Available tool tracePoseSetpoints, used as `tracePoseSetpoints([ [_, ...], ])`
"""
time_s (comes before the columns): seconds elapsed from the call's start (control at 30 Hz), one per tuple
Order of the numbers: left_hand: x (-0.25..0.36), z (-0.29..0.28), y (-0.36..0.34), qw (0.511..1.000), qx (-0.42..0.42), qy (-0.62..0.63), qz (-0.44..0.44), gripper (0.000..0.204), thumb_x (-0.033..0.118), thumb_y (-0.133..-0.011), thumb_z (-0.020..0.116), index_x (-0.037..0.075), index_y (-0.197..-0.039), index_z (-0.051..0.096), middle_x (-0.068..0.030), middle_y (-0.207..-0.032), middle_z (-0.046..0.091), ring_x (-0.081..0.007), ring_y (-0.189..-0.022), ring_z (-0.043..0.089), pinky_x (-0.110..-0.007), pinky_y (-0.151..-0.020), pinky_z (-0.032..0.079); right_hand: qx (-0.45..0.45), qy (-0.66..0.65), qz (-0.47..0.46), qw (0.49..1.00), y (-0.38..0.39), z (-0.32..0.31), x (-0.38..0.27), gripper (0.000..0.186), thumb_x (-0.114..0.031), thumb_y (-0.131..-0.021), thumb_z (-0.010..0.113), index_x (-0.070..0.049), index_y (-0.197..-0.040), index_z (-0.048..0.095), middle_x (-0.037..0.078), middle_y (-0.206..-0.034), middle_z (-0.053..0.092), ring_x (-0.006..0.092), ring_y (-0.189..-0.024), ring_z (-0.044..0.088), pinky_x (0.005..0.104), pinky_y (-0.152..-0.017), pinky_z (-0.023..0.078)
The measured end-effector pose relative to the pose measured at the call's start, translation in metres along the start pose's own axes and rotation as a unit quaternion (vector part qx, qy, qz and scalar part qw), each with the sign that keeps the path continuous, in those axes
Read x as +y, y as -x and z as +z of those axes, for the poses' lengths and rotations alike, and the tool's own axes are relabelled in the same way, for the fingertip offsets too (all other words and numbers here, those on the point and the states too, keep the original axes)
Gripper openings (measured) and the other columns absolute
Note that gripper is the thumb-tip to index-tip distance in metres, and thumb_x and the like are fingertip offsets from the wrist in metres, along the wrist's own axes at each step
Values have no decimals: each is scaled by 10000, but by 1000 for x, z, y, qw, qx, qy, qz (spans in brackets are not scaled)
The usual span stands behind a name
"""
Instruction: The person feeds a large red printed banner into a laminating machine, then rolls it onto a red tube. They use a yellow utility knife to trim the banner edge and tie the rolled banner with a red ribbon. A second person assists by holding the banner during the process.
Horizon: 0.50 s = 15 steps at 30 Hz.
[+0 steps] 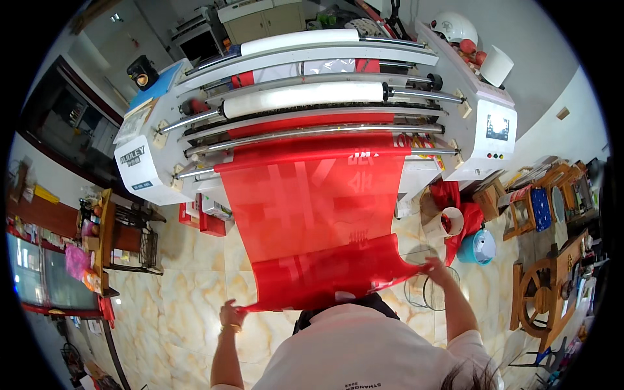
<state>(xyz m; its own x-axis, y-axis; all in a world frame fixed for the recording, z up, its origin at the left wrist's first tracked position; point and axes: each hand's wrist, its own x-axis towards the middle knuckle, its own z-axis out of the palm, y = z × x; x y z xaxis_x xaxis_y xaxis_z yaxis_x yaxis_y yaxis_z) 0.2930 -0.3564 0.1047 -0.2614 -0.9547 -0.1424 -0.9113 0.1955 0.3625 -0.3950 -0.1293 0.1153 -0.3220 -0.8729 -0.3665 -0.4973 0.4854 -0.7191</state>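
Note:
A long red cloth banner (260,227) with pale printed characters comes off the front bar (195,173) of a wide roller machine (143,170) and hangs down toward me. Its near end is drawn out wide in front of my body. My left hand (232,314) is closed on the banner's near left corner. At the near right corner, higher up, my right hand (437,270) pinches the edge. Between the two hands the cloth sags and folds over itself, hiding part of the print. A white roll (302,99) sits on a shaft above the banner.
A control panel (498,127) is on the machine's right end. To the right stand a white bucket (448,223) with red material, a blue bin (478,247) and a wire stand (434,290). A wooden wheel (538,296) lies farther right. Shelving (107,240) is at the left.

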Motion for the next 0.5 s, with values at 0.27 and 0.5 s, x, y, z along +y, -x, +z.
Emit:
tracePoseSetpoints([
  [0.27,62,-83,-79,926,-87,324,-174,316,173,-776,712,23,-1049,654,-31,-947,663,-106,-856,585,-280,-781,476,-9,-388,-107,916,-57,-71,-66,184,-95,-847,642,-56,-1026,635,25,-956,659,130,-924,602,308,-834,479],
  [0.5,172,-193,-122,799,-26,600,-35,451,194,-833,633,36,-1232,492,-98,-1144,579,-207,-1064,537,-349,-939,411,-66,-272,-152,948,-114,-184,-167,557,-110,-796,672,-47,-1294,431,47,-1139,585,143,-1020,554,312,-865,466],
])
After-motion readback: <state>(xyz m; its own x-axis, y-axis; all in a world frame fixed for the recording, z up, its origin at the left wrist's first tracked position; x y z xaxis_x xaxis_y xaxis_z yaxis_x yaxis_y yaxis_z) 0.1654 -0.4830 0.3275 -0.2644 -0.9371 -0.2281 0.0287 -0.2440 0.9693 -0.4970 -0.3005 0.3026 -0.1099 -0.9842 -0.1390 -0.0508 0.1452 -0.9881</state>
